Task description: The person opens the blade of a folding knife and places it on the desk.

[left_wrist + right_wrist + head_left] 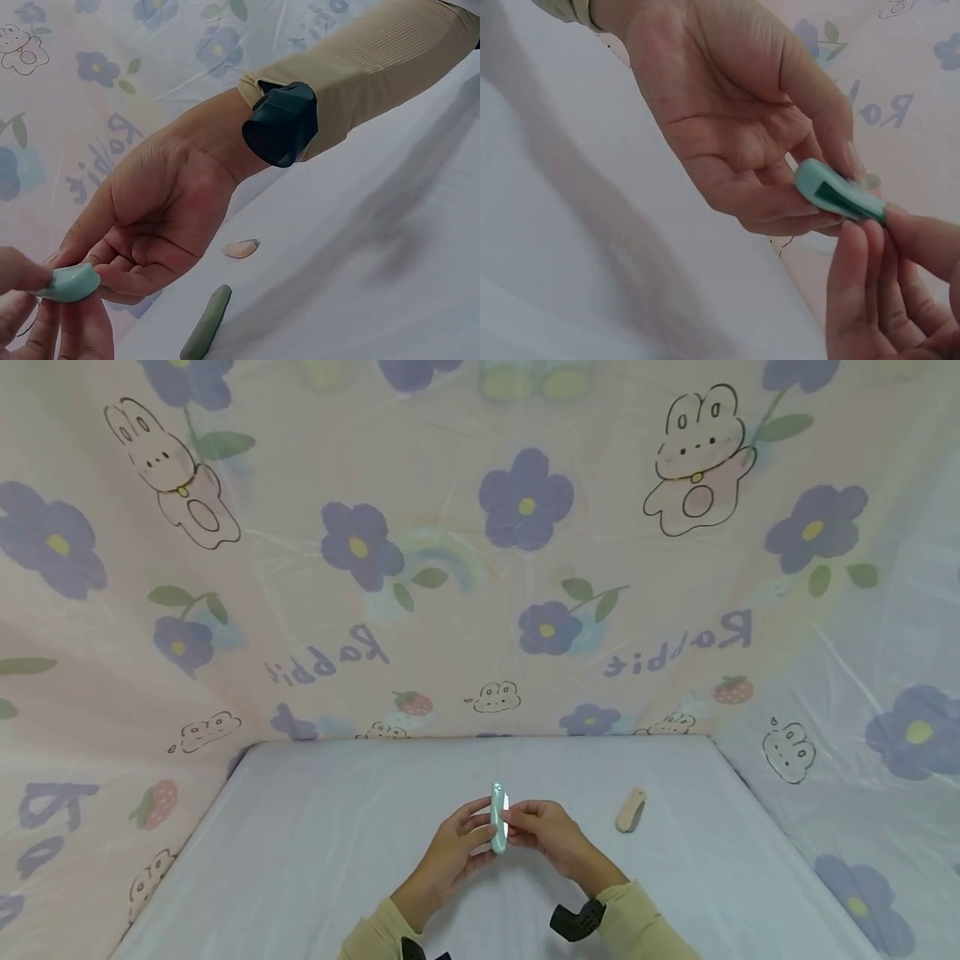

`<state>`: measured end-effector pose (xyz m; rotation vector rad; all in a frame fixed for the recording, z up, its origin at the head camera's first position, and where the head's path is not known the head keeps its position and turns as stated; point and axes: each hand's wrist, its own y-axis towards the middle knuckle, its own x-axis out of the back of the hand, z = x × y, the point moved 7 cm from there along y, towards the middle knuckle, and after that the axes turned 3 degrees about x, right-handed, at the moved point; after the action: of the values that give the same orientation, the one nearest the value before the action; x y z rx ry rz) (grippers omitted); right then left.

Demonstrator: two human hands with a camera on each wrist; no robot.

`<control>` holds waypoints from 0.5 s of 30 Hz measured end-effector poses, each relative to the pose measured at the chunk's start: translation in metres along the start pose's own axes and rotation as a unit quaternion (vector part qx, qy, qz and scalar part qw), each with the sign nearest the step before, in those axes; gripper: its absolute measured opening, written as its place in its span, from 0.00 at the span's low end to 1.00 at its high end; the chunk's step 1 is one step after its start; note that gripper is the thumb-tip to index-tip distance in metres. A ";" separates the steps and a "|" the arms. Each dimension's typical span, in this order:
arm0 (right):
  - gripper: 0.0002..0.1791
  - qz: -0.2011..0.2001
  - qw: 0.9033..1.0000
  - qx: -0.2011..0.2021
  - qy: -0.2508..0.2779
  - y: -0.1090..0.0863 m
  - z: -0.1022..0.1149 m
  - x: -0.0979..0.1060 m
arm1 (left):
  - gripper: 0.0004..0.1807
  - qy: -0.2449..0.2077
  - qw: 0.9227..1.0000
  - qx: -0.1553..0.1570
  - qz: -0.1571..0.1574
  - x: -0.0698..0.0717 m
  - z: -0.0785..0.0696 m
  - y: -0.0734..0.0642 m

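A slim mint-green folding knife (pixel 497 818) stands nearly upright in the head view, a white strip showing along its right side. My left hand (pixel 461 843) holds the handle between thumb and fingers. From the other side, my right hand (pixel 551 837) pinches the white edge with its thumb and fingertips. The right wrist view shows a dark green slot in the handle (pixel 832 193); in the left wrist view only one rounded end (pixel 73 283) shows between the fingers. Whether the blade is fully folded cannot be told.
A beige piece of similar shape (pixel 631 810), with a greyish side, lies on the white-covered table (pixel 315 827) to the right. The left wrist view also shows a dull green long piece (pixel 206 322) on the cloth. Patterned curtains (pixel 450 610) enclose the table.
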<state>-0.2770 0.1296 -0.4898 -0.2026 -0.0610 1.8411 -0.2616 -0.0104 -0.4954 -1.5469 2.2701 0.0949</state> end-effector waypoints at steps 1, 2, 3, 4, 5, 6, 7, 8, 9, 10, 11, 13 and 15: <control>0.22 -0.003 1.000 0.000 -0.002 0.000 0.000 0.000 | 0.30 0.002 1.000 -0.002 0.001 -0.001 0.000 -0.001; 0.22 -0.006 1.000 -0.001 -0.002 0.000 -0.001 0.000 | 0.30 0.003 1.000 -0.004 0.001 -0.001 0.000 -0.001; 0.22 -0.008 1.000 -0.002 -0.002 -0.001 -0.001 0.000 | 0.30 0.004 1.000 -0.006 0.001 -0.001 0.000 -0.002; 0.22 -0.009 1.000 -0.001 -0.002 -0.001 -0.001 0.000 | 0.31 0.006 1.000 -0.008 0.002 -0.002 -0.001 -0.003; 0.22 -0.010 1.000 0.000 0.001 -0.001 -0.001 0.000 | 0.31 0.006 1.000 -0.009 0.002 -0.003 -0.001 -0.003; 0.22 -0.009 1.000 0.003 0.002 -0.001 0.000 0.000 | 0.31 0.005 1.000 -0.010 0.001 -0.003 -0.001 -0.004; 0.22 -0.008 1.000 0.007 0.004 -0.002 0.000 -0.001 | 0.31 0.004 1.000 -0.011 0.001 -0.004 -0.002 -0.004; 0.22 -0.008 1.000 0.008 0.009 -0.002 0.001 -0.001 | 0.31 0.003 1.000 -0.011 0.000 -0.004 -0.002 -0.004; 0.22 -0.006 1.000 0.012 0.012 -0.003 0.002 -0.001 | 0.31 0.001 1.000 -0.011 0.000 -0.005 -0.003 -0.005; 0.22 -0.004 1.000 0.015 0.016 -0.003 0.003 -0.002 | 0.31 0.000 1.000 -0.011 0.001 -0.005 -0.004 -0.005; 0.22 -0.003 1.000 0.016 0.019 -0.004 0.003 -0.002 | 0.31 -0.002 1.000 -0.010 0.000 -0.005 -0.004 -0.006; 0.21 -0.001 1.000 0.017 0.024 -0.005 0.003 -0.003 | 0.30 -0.007 1.000 -0.008 0.002 -0.006 -0.005 -0.007; 0.19 0.000 0.999 0.017 0.031 -0.006 0.004 -0.003 | 0.30 -0.011 1.000 -0.006 0.001 -0.005 -0.005 -0.008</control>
<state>-0.2715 0.1283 -0.4850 -0.2355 0.0147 1.8324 -0.2539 -0.0101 -0.4875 -1.5415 2.2581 0.1264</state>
